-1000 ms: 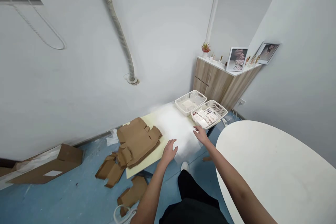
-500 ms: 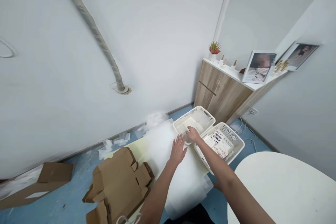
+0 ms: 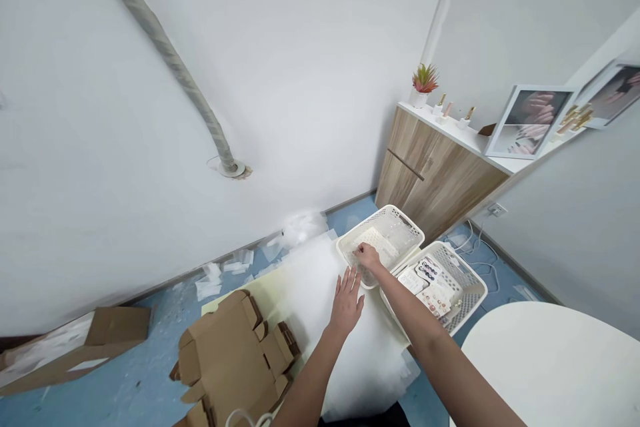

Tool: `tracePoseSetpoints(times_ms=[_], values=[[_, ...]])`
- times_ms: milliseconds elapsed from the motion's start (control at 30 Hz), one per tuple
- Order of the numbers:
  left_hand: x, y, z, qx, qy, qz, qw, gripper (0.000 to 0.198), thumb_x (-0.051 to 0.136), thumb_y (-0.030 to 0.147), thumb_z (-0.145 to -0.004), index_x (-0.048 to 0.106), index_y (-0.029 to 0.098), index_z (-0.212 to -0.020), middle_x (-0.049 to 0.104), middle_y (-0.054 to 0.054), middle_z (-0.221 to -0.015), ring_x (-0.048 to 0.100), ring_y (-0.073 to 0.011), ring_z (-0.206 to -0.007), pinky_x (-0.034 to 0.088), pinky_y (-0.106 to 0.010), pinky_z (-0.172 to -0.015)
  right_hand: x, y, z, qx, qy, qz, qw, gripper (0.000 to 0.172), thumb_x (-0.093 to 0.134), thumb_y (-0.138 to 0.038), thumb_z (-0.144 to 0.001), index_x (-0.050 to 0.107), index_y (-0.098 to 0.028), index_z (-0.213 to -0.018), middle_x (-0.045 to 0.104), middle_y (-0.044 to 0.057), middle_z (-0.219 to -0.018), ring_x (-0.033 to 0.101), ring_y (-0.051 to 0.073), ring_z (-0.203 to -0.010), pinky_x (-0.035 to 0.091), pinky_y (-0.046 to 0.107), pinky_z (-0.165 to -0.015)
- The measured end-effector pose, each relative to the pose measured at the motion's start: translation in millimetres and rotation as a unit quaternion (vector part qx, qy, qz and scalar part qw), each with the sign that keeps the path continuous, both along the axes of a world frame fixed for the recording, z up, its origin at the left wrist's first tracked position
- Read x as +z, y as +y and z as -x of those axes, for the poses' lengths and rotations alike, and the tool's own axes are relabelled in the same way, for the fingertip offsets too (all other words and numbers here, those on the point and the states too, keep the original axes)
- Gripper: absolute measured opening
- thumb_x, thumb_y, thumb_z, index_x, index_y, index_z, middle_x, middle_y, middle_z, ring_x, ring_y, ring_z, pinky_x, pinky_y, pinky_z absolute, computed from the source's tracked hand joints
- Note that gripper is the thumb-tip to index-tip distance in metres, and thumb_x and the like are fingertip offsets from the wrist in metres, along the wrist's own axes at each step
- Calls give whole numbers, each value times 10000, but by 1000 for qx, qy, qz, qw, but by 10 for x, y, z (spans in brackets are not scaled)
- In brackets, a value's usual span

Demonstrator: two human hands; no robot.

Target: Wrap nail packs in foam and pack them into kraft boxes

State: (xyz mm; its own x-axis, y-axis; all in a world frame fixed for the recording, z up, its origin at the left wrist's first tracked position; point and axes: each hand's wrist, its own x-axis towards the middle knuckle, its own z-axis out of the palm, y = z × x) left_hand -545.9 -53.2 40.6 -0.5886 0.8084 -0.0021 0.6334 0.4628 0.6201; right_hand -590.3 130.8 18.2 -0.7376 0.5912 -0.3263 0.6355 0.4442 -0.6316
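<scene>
Both of our hands have edged forward since the earlier frame, the right one going deeper into the far basket. Nearest us, our left hand point(image 3: 347, 300) lies flat on the stack of white foam sheets point(image 3: 310, 280), fingers spread and holding nothing, with the flattened cardboard boxes point(image 3: 230, 353) to its left. Just beyond it, our right hand point(image 3: 367, 255) is inside the far basket point(image 3: 387, 211), fingers curled down onto the clear packets point(image 3: 384, 248). We cannot tell whether they have closed on one. We judge this to be the reach-and-pick step. Lifting a single packet would call for a pinch at one edge, since they look thin, slippery and overlapped. The packets are pale and translucent, lying flat on the basket floor. Beside it on the right, the near basket point(image 3: 473, 299) holds printed cards point(image 3: 430, 280). Farther off stands the wooden cabinet point(image 3: 435, 173).
</scene>
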Motion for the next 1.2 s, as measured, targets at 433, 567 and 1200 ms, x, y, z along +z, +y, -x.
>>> tracePoseSetpoints(times_ms=[433, 567, 1200], values=[[663, 70, -220, 101, -467, -259, 839, 829, 599, 514, -888, 122, 333, -1541, 360, -95, -1546, 400, -254, -1395, 412, -380, -1091, 1265, -863, -1490, -84, 265, -92, 956, 210, 568, -351, -858, 683, -227, -982, 708, 66, -973, 622, 246, -974, 434, 383, -937], [889, -46, -559, 34, -555, -269, 786, 719, 609, 526, -877, 304, 315, -1492, 485, -87, -1462, 487, -239, -1326, 449, -357, -1047, 1449, -1129, -2044, -84, 298, -38, 950, 291, 608, -402, -856, 688, -250, -1091, 693, 67, -1111, 599, 250, -1095, 438, 410, -988], [1060, 64, -2656, -143, -644, -75, 747, 734, 822, 463, -679, 574, 264, -1340, 638, -98, -1218, 622, -255, -1093, 524, -292, -819, 1529, -1672, -4625, -320, 374, 67, 868, 478, 674, -530, -813, 676, -282, -1222, 661, 57, -1273, 590, 305, -1205, 462, 477, -1031]])
